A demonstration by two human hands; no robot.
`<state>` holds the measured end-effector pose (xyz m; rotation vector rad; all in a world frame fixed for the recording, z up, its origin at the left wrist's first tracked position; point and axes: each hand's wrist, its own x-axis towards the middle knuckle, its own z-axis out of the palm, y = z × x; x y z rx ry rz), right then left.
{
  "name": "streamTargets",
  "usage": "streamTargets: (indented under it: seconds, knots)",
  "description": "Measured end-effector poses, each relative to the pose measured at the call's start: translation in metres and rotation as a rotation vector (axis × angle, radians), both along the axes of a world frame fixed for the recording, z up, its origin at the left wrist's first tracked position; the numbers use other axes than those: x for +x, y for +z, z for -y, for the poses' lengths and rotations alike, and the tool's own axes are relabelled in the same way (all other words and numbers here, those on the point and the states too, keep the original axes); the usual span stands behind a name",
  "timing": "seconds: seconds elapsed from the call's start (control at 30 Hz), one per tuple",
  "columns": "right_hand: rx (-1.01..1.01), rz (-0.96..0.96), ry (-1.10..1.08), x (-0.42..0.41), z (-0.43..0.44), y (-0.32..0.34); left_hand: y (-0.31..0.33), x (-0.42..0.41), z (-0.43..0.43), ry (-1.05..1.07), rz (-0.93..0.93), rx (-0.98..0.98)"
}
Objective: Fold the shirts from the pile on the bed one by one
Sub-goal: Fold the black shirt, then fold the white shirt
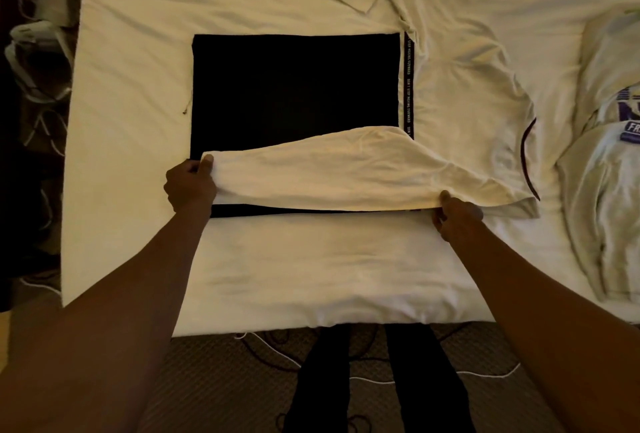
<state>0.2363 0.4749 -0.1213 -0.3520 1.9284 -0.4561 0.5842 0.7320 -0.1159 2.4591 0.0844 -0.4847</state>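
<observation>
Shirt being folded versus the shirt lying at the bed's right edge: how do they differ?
The shirt being folded lies spread flat; the shirt at the right edge is crumpled. The first has a large black panel; the second a purple print. The left hand and right hand grip the first; nothing touches the second. Both are pale cloth on the bed.

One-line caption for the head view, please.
Left hand and right hand pinch the near side of a black-and-white shirt, folded over on the bed; pile at right.

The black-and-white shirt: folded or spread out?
Partly folded. The left hand and right hand pinch the near side of the black-and-white shirt, laid over its black panel; the far side lies flat.
</observation>
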Motion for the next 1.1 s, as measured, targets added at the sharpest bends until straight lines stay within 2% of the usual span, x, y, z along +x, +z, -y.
streamTargets:
  seconds: [0.1, 0.2, 0.27, 0.37, 0.43, 0.5, 0.6, 0.73, 0.9, 1.0, 1.1]
  knots:
    - [-0.048, -0.179, 0.084, 0.001, -0.004, -0.009, -0.005, -0.002, 0.001, -0.042, 0.035, 0.019]
    - [-0.015, -0.328, 0.117, 0.008, -0.008, -0.002, -0.004, -0.007, 0.003, -0.038, 0.074, 0.154]
    - [-0.075, -0.421, 0.192, 0.016, -0.012, 0.007, -0.002, -0.017, 0.011, -0.071, 0.170, 0.202]
    - [-0.237, -0.516, 0.383, 0.020, -0.015, 0.011, -0.006, -0.043, 0.034, -0.323, 0.382, 0.046]
    - [-0.330, -0.524, 0.470, 0.015, -0.010, 0.013, -0.010, -0.070, 0.059, -0.531, 0.398, -0.111]
    - [-0.368, -0.532, 0.562, 0.004, 0.000, 0.013, -0.013, -0.101, 0.086, -0.751, 0.379, -0.184]
    - [-0.372, -0.584, 0.633, -0.030, 0.025, 0.011, -0.016, -0.150, 0.134, -0.975, 0.318, -0.155]
    - [-0.388, -0.721, 0.790, -0.083, 0.059, 0.012, -0.026, -0.181, 0.199, -1.045, 0.333, -0.003]
    - [-0.359, -0.636, 1.179, -0.134, 0.092, 0.007, -0.032, -0.186, 0.261, -1.163, 0.246, 0.269]
    - [-0.367, -0.550, 1.219, -0.147, 0.099, 0.009, -0.030, -0.182, 0.280, -1.133, 0.242, 0.326]
    - [-0.419, -0.484, 1.205, -0.156, 0.106, 0.007, -0.031, -0.171, 0.291, -1.146, 0.158, 0.249]
